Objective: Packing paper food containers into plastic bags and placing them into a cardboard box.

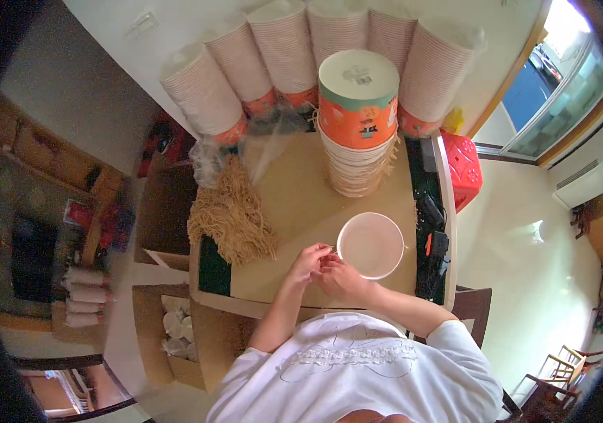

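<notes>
A white paper bowl [371,245] sits open side up near the front edge of the counter [294,190], toward its right side. It stands right in front of the person, so both hands can get at it without stretching.

The left hand [308,262] and the right hand [340,276] meet just beside the bowl's left rim. Their fingers are curled in close together, pinching something very small between them. It is too tiny to tell what it is.

Behind the bowl, at the back of the counter, stands a tall stack of bowls [358,123], upside down, with an orange one on top. A pile of dry noodles [233,215] lies along the left edge. More long bowl stacks [245,70] in clear wrap lean on the wall behind.
</notes>
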A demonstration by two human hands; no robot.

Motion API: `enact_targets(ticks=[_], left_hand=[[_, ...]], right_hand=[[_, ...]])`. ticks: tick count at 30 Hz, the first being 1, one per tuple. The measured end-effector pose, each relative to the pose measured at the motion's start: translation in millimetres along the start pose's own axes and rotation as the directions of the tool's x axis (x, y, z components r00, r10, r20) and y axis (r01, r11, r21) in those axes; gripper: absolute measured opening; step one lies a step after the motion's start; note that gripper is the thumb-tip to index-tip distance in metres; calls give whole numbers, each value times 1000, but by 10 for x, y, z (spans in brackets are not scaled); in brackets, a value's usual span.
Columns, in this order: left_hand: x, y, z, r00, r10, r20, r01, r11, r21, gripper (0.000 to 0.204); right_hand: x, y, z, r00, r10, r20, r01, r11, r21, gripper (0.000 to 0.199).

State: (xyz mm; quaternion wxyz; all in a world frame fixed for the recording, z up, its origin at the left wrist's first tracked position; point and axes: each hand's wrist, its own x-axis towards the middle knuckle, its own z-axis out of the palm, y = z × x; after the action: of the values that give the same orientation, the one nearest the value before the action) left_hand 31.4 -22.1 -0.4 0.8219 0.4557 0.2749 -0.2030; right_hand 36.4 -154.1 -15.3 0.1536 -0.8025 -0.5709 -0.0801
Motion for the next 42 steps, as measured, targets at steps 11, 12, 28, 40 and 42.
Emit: enact_targets(ticks=[11, 12, 28, 40, 42], left_hand=[[245, -16, -1, 988, 148, -41, -138, 973, 186, 8], [236, -28, 4, 985, 166, -48, -152, 964, 216, 8], [202, -94, 164, 861, 507, 51, -440, 689, 576, 14], [156, 138, 29, 647, 674, 355, -587, 144, 796, 14], [139, 175, 58, 666, 642, 379, -577, 122, 808, 10]], right_hand=[[415, 871, -518, 789, 427, 441, -578, 760, 298, 31], [393, 872, -508, 792, 423, 440, -572, 766, 293, 31], [-13, 803, -344, 683, 664, 304, -635, 335, 696, 8], [-20, 690, -347, 728, 659, 190, -517, 346, 783, 9], [-25, 700, -332, 734, 653, 186, -510, 350, 786, 9]])
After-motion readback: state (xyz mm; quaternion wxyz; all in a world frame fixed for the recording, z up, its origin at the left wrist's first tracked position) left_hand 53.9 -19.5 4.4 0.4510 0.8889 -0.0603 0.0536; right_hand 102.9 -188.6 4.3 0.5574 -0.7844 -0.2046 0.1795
